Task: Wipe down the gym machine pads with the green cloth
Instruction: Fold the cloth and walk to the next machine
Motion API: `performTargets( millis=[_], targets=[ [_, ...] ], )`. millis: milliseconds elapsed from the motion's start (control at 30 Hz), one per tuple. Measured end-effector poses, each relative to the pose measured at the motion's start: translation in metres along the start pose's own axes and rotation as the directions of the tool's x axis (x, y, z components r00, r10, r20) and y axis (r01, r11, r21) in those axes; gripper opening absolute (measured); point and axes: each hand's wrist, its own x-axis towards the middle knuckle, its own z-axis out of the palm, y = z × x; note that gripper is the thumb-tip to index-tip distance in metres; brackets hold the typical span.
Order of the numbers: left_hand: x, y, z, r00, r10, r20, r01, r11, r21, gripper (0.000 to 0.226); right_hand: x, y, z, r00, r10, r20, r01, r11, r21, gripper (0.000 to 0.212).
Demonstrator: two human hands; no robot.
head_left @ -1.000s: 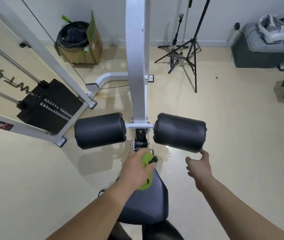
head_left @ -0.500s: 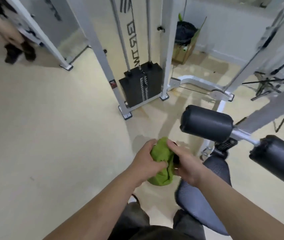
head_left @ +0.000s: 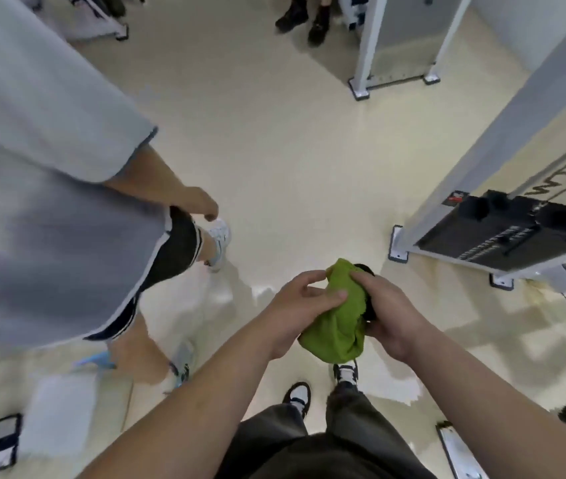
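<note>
Two hands (head_left: pixel 295 305) (head_left: pixel 392 316) grip one green cloth (head_left: pixel 336 326).

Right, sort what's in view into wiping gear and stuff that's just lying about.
Job: green cloth, gripped by left hand and right hand. No pads in view.
Just about: weight stack, white frame post, another person in a grey shirt, pair of dark shoes.
</note>
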Motion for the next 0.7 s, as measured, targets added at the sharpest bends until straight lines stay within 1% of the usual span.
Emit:
performTargets(
  millis=[33,100,200,267,333,400,500,567,700],
  targets=[
    [-0.002,-0.001,-0.014,0.999,0.003,-0.047,-0.005,0.998,-0.061,0.067,0.01,-0.008,0.018,0.999,0.014,0.045,-0.011,0.998,-0.06,0.032],
    [-0.006,0.0,-0.025,0.997,-0.001,-0.071,-0.009,0.99,-0.139,0.064,0.02,-0.019,0.035,0.996,0.019,0.092,-0.006,0.99,-0.14,0.03],
    [-0.006,0.002,-0.049,0.98,0.03,-0.199,-0.082,0.961,-0.263,0.06,0.038,-0.044,0.07,0.981,0.013,0.194,0.035,0.969,-0.243,0.027],
    [-0.009,0.007,-0.068,0.961,0.036,-0.274,-0.125,0.942,-0.313,0.062,0.05,-0.06,0.095,0.969,0.009,0.246,0.07,0.948,-0.31,0.027],
    [-0.019,0.005,-0.087,0.954,0.026,-0.299,-0.133,0.93,-0.343,0.064,0.057,-0.067,0.123,0.953,0.042,0.301,0.077,0.925,-0.373,0.029],
    [-0.029,0.001,-0.108,0.945,0.009,-0.328,-0.136,0.92,-0.368,0.063,0.06,-0.071,0.155,0.937,0.075,0.342,0.077,0.909,-0.411,0.026],
    [-0.048,-0.003,-0.152,0.898,-0.007,-0.439,-0.177,0.909,-0.377,0.063,0.066,-0.073,0.219,0.915,0.107,0.389,0.1,0.874,-0.475,0.021],
    [-0.065,-0.008,-0.194,0.857,-0.022,-0.515,-0.208,0.899,-0.385,0.063,0.068,-0.073,0.275,0.895,0.141,0.423,0.113,0.847,-0.52,0.021],
    [-0.098,-0.009,-0.281,0.813,-0.01,-0.582,-0.271,0.878,-0.394,0.054,0.074,-0.073,0.381,0.845,0.199,0.496,0.152,0.8,-0.58,0.024]
  ],
)
